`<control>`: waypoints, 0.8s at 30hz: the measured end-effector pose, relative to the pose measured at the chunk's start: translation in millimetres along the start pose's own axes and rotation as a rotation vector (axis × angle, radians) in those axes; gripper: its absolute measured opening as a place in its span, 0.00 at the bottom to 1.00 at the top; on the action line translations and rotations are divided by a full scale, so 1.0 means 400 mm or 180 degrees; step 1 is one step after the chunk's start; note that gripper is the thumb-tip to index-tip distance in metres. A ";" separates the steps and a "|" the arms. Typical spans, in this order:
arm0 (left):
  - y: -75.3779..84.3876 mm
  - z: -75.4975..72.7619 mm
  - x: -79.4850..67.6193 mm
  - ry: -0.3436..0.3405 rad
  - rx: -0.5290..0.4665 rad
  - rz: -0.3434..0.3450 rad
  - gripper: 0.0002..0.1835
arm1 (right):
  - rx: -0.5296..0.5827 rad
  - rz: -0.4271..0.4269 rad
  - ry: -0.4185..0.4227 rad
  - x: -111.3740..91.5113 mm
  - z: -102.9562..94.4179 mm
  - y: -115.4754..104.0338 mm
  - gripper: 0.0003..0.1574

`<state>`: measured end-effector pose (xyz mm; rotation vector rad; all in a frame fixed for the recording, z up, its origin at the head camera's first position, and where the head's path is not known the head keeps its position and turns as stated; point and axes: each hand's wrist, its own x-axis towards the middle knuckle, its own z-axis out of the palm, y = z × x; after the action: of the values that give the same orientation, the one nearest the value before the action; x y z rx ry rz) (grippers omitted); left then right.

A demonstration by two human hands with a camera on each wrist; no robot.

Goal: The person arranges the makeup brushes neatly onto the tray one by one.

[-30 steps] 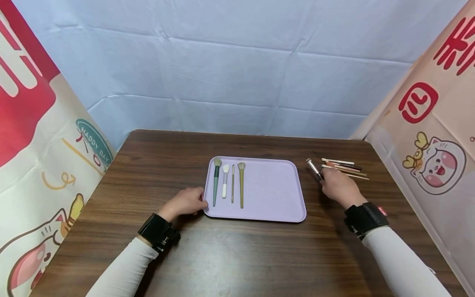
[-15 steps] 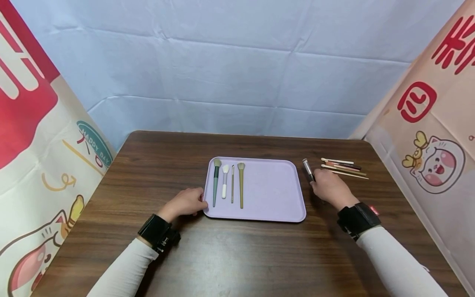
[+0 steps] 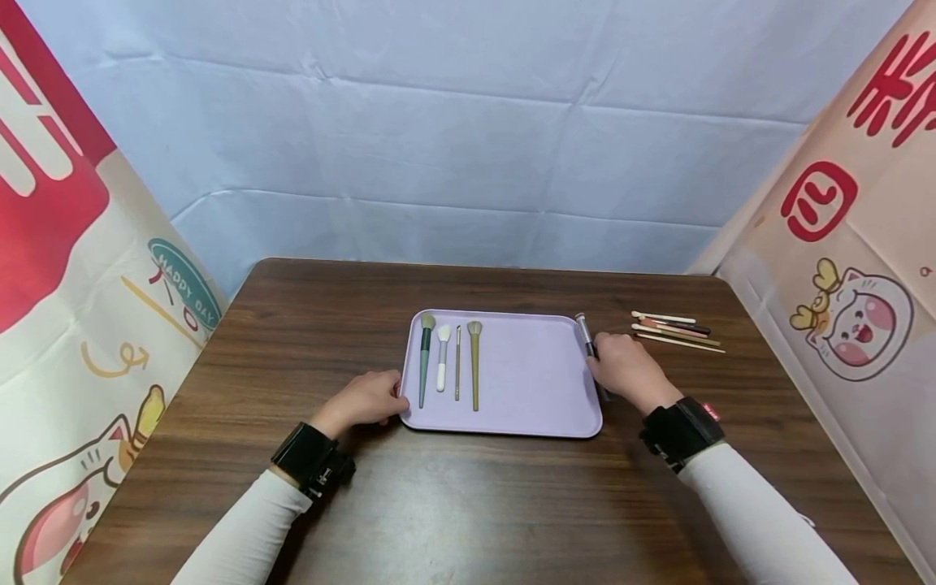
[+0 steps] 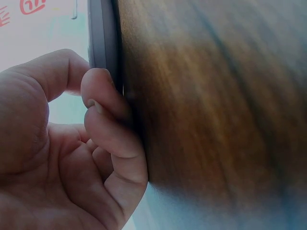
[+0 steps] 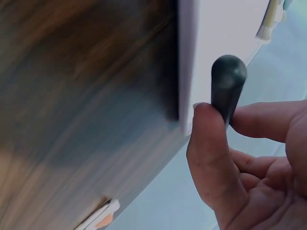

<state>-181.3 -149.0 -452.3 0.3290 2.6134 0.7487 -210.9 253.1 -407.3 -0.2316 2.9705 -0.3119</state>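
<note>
My right hand (image 3: 629,370) pinches a makeup brush (image 3: 587,333) between thumb and fingers, over the right edge of the lilac tray (image 3: 537,374). The silver ferrule end points away from me; in the right wrist view the rounded dark handle end (image 5: 228,86) faces the camera. At the tray's near left corner, my left hand (image 3: 366,398) holds the rim, its thumb and curled fingers at the tray edge (image 4: 101,38). Several makeup brushes lie side by side on the tray's left part: a green one (image 3: 425,361), a white one (image 3: 442,357), a thin one (image 3: 458,363) and an olive one (image 3: 475,366).
Right of the tray, a small group of slim brushes (image 3: 676,330) lies on the dark wooden table (image 3: 468,504). A pale cloth (image 3: 453,146) hangs behind the table, and printed cloths stand on both sides.
My right hand has moved left with the makeup brush, from beside the loose brushes to the tray's right edge. The left hand and the tray have stayed put.
</note>
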 end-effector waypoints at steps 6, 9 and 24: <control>-0.001 0.000 0.003 -0.0015 0.0017 -0.0003 0.06 | 0.0099 0.0063 -0.0025 0.009 0.011 -0.035 0.13; -0.003 0.000 0.004 -0.0019 0.0008 -0.0003 0.06 | 0.0145 0.0067 -0.0025 0.012 0.014 -0.052 0.12; -0.005 0.004 0.007 -0.0013 -0.0009 -0.0020 0.06 | 0.0256 0.0141 -0.0076 0.026 0.031 -0.130 0.14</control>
<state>-183.4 -148.9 -455.6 0.3207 2.6081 0.7489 -211.9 198.6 -409.4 -0.1589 2.9273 -0.4193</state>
